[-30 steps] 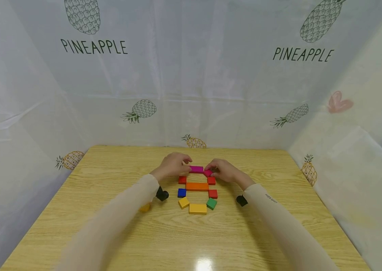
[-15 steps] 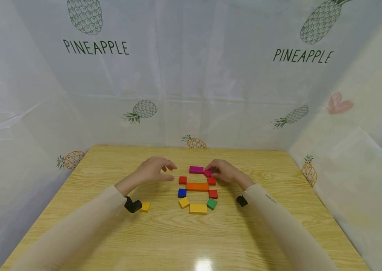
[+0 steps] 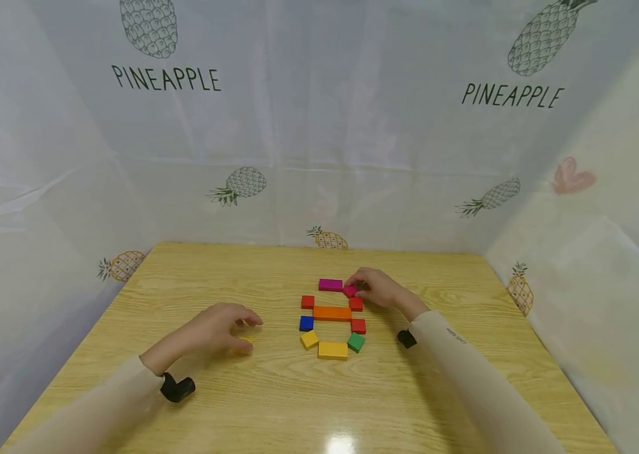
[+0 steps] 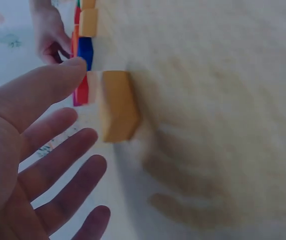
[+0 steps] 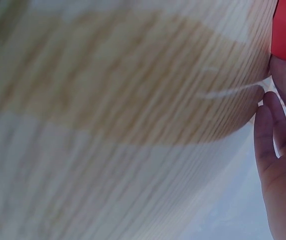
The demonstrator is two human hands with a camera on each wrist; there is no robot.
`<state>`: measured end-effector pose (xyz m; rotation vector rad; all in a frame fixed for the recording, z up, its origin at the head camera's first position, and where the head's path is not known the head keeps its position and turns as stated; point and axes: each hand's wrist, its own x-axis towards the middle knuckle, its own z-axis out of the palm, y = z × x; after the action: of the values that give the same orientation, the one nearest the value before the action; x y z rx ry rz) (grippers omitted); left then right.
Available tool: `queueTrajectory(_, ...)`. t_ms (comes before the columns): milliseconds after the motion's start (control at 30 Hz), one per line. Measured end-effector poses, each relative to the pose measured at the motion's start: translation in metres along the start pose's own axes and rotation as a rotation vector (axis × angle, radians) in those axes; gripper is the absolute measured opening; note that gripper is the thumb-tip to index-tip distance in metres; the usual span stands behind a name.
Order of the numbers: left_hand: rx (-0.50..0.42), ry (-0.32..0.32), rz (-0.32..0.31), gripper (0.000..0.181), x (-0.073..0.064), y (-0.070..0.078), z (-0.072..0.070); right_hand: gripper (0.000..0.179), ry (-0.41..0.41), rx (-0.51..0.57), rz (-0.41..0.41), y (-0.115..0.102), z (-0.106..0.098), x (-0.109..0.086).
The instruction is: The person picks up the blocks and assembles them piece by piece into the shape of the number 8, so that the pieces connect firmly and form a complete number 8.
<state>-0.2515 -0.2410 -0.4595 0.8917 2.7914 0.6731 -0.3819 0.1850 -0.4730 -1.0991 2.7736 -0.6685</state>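
My left hand (image 3: pixel 214 328) hovers over the left part of the table, thumb and fingers spread apart. Just below it lies a lone yellow block (image 4: pixel 118 106), which the left wrist view shows apart from the fingers and partly hidden in the head view. At the upper right of a block outline, my right hand (image 3: pixel 379 287) pinches a small magenta block (image 3: pixel 350 291). That block touches the right end of a long magenta block (image 3: pixel 330 285). A red block (image 3: pixel 356 304) sits just in front of the right fingers.
The outline continues with a long orange block (image 3: pixel 332 313), a blue block (image 3: pixel 306 323), a green block (image 3: pixel 356 342), a long yellow block (image 3: pixel 333 350) and several red and yellow squares. A pineapple-print cloth (image 3: pixel 308 126) hangs behind the wooden table (image 3: pixel 297 403).
My left hand has moved from the top left of the outline, back and leftward, to the lone yellow block. The right hand has stayed at the small magenta block.
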Motion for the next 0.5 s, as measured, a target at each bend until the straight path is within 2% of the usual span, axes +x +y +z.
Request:
queueTrajectory(100,0.004,0.005,0.029,0.047,-0.013,-0.004,0.002,0.028,0.0,0.006,0.002,-0.001,0.0,-0.001)
queueTrajectory(233,0.015,0.026,0.03,0.045,-0.025,-0.005,0.004,0.028,-0.004,0.007,0.006,-0.001,0.0,0.0)
queueTrajectory(367,0.031,0.045,0.028,0.043,-0.03,-0.005,0.006,0.028,0.0,0.002,0.002,0.001,0.0,0.001)
queueTrajectory(500,0.059,0.06,0.038,0.04,-0.03,-0.007,0.011,0.028,0.002,0.01,-0.004,0.003,0.002,0.001)
